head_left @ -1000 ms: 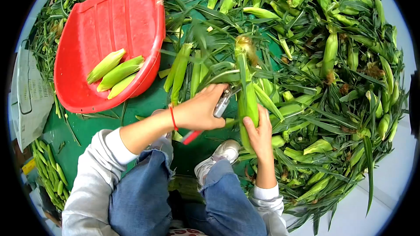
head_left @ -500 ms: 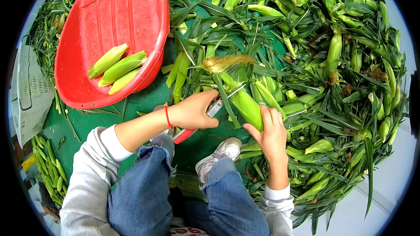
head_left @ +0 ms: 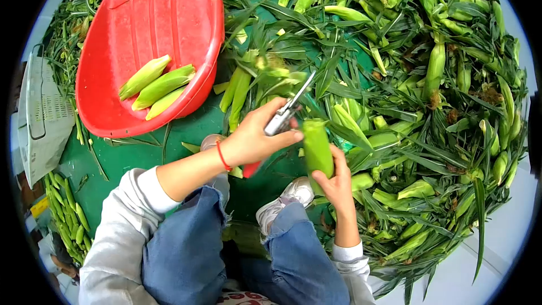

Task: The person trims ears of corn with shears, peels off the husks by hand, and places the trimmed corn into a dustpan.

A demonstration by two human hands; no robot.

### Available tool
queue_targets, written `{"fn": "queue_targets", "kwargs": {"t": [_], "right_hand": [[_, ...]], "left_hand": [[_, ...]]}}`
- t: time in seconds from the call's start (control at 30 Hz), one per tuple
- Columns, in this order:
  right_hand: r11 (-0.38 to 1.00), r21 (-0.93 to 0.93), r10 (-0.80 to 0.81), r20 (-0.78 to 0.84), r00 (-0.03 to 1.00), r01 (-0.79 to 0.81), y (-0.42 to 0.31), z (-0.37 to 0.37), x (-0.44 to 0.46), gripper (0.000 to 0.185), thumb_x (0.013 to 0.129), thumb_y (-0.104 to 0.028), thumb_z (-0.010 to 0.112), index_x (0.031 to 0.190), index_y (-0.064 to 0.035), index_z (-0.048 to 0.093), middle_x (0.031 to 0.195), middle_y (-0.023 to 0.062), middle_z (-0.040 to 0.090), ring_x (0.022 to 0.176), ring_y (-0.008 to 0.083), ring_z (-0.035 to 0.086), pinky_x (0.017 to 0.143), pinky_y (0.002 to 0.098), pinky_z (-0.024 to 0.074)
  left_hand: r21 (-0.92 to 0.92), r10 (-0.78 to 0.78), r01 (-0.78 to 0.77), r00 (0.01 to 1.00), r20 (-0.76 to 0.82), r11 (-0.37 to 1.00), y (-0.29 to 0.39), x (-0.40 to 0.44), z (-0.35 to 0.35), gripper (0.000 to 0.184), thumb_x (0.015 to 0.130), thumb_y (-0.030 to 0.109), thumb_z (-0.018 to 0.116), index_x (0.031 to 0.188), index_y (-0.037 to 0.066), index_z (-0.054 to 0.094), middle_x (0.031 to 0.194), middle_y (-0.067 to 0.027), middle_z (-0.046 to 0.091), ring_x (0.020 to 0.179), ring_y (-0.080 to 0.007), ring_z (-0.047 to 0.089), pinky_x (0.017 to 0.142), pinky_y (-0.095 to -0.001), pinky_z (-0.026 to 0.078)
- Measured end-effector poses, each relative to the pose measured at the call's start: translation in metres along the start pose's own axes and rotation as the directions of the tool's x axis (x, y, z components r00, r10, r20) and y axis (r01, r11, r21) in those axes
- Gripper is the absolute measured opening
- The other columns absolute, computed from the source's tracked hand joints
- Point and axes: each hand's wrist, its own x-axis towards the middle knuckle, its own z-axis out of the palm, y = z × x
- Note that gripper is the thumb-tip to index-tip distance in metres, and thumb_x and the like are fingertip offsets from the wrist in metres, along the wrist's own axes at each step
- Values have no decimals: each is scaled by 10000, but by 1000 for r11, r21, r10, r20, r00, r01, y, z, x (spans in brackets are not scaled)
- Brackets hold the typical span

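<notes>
My left hand [head_left: 261,136] is closed around a pair of shears [head_left: 280,118] with a metal blade pointing up and away and a red handle end below. In my right hand [head_left: 337,179] is an ear of corn [head_left: 317,146] in its green husk, upright with a flat, cut-looking top. My left thumb lies close to the ear's upper left side; whether it touches I cannot tell. Just beyond the shears is a blurred piece of husk [head_left: 276,82]. Three trimmed ears of corn [head_left: 164,86] lie in the red scoop-shaped basket [head_left: 147,22] at the upper left.
A large heap of corn in husks [head_left: 435,73] and loose leaves curves around the right side and back. Green floor [head_left: 96,161] shows between. A pale plastic crate [head_left: 48,113] stands at the left, above a pile of ears [head_left: 65,214]. My shoes [head_left: 285,199] are below my hands.
The silk-tipped top has come off the ear, and blurred husk shows beyond it. The shears have swung more upright. My right hand has moved slightly left and down with the ear.
</notes>
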Motion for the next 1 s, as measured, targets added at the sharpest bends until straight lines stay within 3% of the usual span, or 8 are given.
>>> {"fn": "queue_targets", "kwargs": {"t": [0.17,0.27,0.37,0.43,0.6,0.67,0.77,1.0], "right_hand": [[887,-420,-228,-35,973,193,-15,9,1,663,650,-247,805,1182,-8,490,1040,181,592,937,368,586,809,385,481],[861,-443,-291,-29,956,249,-13,14,-2,669,660,-214,798,1208,-4,476,1100,190,570,980,359,573,836,381,467],[987,-93,-145,-138,980,133,-2,39,-1,588,756,-209,717,1237,3,453,1179,200,530,1054,354,538,898,387,428],[961,-195,-236,-210,949,196,-9,43,9,532,815,-215,643,1251,10,437,1197,199,511,1079,350,518,934,391,396],[986,-46,-164,-304,938,158,-54,49,44,422,929,-273,479,1205,45,482,1152,195,546,1027,344,532,917,415,399],[984,85,-122,-312,942,156,-58,42,56,381,980,-269,390,1114,51,548,1060,163,607,868,255,603,798,338,473],[813,569,47,-271,961,121,-64,45,67,430,1008,-288,323,1086,65,556,1020,135,625,794,162,624,725,268,502],[563,826,205,-151,967,10,-69,44,70,473,999,-337,335,1087,82,537,1086,165,605,923,198,617,828,318,499]], "left_hand": [[134,40,-31,997,-65,990,1,6,1,364,787,22,587,1140,63,507,907,3,542,806,-64,516,680,-234,462],[-317,-289,269,957,-18,909,10,3,5,349,760,3,515,1100,80,530,890,-1,539,763,-79,536,643,-249,481],[-512,-388,339,922,12,789,15,3,6,324,770,23,513,1086,91,540,837,-4,539,722,-93,554,615,-257,489],[-573,-426,345,905,-8,744,23,1,4,338,764,14,517,1095,80,535,810,-5,544,701,-95,556,619,-245,481],[-477,-51,1,995,-91,879,19,6,32,376,761,-7,541,1123,85,494,946,-7,525,821,-97,545,658,-245,485],[-468,-83,15,989,-125,884,28,9,30,389,762,-15,531,1134,90,485,941,-4,525,815,-94,547,661,-254,497],[-545,-176,83,977,-121,834,35,10,22,400,737,10,522,1128,96,507,963,-9,529,802,-103,555,651,-258,502],[-670,-275,158,959,-72,726,23,7,11,425,718,13,487,1133,87,533,961,-19,550,756,-122,552,636,-265,492]]}}
